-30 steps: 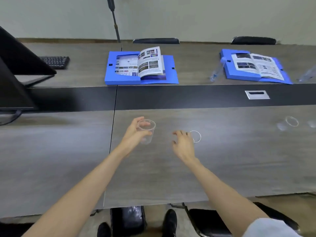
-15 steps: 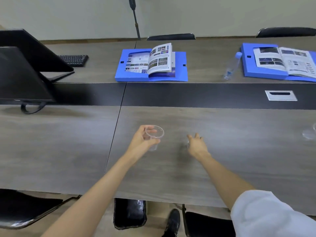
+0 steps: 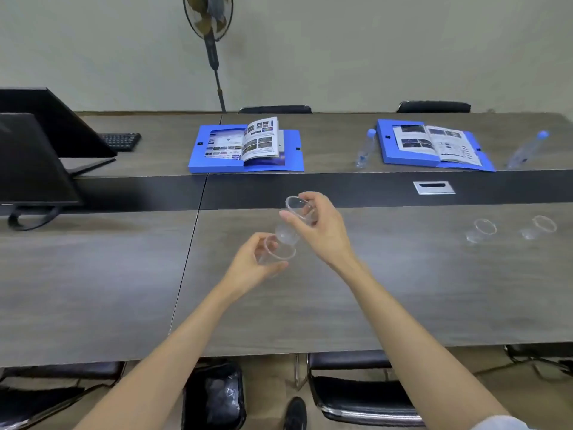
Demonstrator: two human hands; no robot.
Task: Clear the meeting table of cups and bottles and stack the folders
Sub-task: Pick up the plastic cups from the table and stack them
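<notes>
My left hand (image 3: 252,270) grips a clear plastic cup (image 3: 277,252) above the near table half. My right hand (image 3: 322,231) holds a second clear cup (image 3: 299,209) tilted just above it, its base at the lower cup's rim. Two more clear cups (image 3: 482,229) (image 3: 541,226) stand on the table at the right. On the far half lie two blue folders (image 3: 201,156) (image 3: 386,150), each with an open booklet on it. Two clear bottles with blue caps (image 3: 364,148) (image 3: 527,150) stand beside the right folder.
Two black monitors (image 3: 34,162) and a keyboard (image 3: 119,141) occupy the left. A dark strip with a metal cable port (image 3: 433,187) divides the table (image 3: 93,274). A black bin (image 3: 214,395) and chairs (image 3: 356,395) sit below the near edge. A fan (image 3: 210,32) stands behind.
My right hand has picked its cup up off the table and brought it over the cup in my left hand. The view has tilted up, showing the right-hand cups and bottles.
</notes>
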